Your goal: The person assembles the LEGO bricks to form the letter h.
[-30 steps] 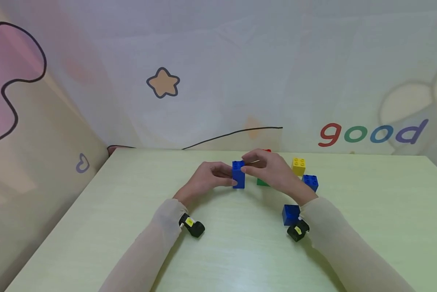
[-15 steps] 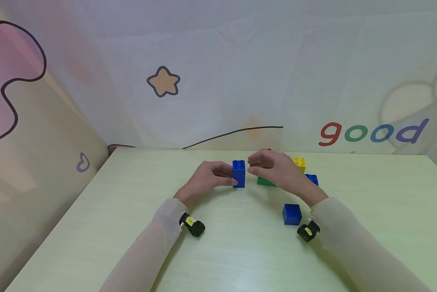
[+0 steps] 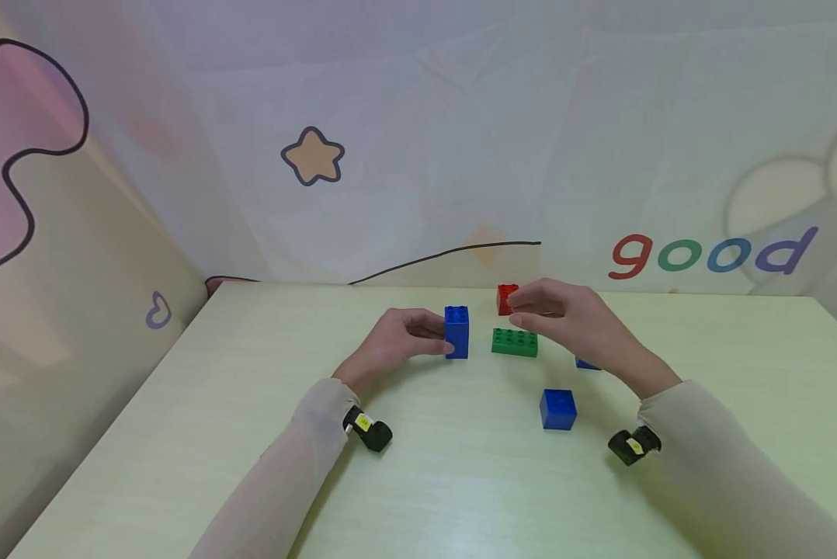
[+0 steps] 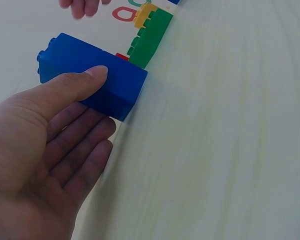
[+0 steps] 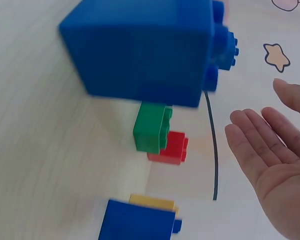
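Blue tower (image 3: 456, 334), gripped, left fingers (image 4: 92, 164) partly hidden

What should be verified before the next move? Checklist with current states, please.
1. Left hand holding the blue stack: ok, thumb on its side.
2. Blue stack upright: ok.
3. Right hand free: ok, holding nothing.
4. Green block studs uncovered: ok.
5. Yellow block visible from the head camera: not ok, hidden by the right hand; the right wrist view shows part of it.
6. Joint in the blue stack fully pressed together: cannot tell, the seam is too fine to judge.
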A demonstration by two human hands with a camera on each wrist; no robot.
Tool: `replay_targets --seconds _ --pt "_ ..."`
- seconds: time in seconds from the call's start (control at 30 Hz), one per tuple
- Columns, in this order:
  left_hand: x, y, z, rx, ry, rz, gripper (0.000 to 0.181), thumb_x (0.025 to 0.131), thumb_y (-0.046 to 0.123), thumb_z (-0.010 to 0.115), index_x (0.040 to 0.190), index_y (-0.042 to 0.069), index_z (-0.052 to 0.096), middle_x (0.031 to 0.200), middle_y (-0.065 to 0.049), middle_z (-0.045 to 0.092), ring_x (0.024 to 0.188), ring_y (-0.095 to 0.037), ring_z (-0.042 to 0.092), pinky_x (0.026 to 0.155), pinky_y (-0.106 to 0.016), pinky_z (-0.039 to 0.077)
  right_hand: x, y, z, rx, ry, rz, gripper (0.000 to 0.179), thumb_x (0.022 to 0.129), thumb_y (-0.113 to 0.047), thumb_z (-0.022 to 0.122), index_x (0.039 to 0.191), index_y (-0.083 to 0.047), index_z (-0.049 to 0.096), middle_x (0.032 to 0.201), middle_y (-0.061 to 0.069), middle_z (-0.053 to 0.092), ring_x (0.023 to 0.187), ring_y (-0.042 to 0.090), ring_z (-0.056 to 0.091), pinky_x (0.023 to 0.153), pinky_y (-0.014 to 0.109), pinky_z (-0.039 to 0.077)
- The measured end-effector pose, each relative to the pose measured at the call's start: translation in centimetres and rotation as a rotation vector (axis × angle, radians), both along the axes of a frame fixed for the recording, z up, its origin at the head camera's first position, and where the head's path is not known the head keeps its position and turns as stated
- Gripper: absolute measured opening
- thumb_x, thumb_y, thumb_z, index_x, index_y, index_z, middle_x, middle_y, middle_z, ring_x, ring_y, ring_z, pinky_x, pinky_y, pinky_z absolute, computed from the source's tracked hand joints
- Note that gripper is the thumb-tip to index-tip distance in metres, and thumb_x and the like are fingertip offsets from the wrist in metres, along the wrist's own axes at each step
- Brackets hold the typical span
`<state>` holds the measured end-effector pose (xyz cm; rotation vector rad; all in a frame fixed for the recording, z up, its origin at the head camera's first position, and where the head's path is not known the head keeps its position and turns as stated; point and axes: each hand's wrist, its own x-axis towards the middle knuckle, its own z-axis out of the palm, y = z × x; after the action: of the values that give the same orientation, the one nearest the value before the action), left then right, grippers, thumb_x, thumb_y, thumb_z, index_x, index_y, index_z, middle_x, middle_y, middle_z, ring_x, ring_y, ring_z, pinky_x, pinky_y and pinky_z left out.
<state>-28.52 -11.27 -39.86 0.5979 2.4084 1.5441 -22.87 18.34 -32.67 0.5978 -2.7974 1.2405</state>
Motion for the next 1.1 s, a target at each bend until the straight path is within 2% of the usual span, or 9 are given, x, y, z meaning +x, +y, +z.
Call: replay_targets --seconds 0.43,0.73,1.1 --pt "0.3 0.1 0.1 0.008 0.000 0.003 0.039 0.093 0.017 0.085 0.130 0.008 0.074 0.117 -0.003 0.077 0.109 -0.020 0.071 0.105 -0.040 0.053 1.2 4.4 0.1 0.011 -0.002 -0.065 0.041 0.105 -0.036 0.070 0.137 -0.010 0.068 0.133 0.012 0.070 0.124 0.035 0.067 0.103 0.057 0.054" --pt "0.1 0.0 -0.1 0.002 0.003 0.004 0.040 0.093 0.019 0.086 0.130 0.009 0.074 0.117 -0.003 0.076 0.109 -0.020 0.071 0.103 -0.039 0.054 1.4 7.1 -0.4 0.036 -0.007 -0.121 0.046 0.106 -0.037 0.068 0.141 -0.008 0.065 0.137 0.017 0.067 0.126 0.042 0.064 0.102 0.065 0.052" --pt "0.1 0.1 0.0 0.000 0.002 0.000 0.039 0.094 0.019 0.085 0.130 0.009 0.074 0.117 -0.002 0.076 0.108 -0.019 0.071 0.102 -0.038 0.055 1.4 9.4 -1.1 0.033 -0.082 -0.150 0.053 0.104 -0.043 0.069 0.143 -0.008 0.062 0.144 0.020 0.062 0.131 0.044 0.059 0.104 0.069 0.048"
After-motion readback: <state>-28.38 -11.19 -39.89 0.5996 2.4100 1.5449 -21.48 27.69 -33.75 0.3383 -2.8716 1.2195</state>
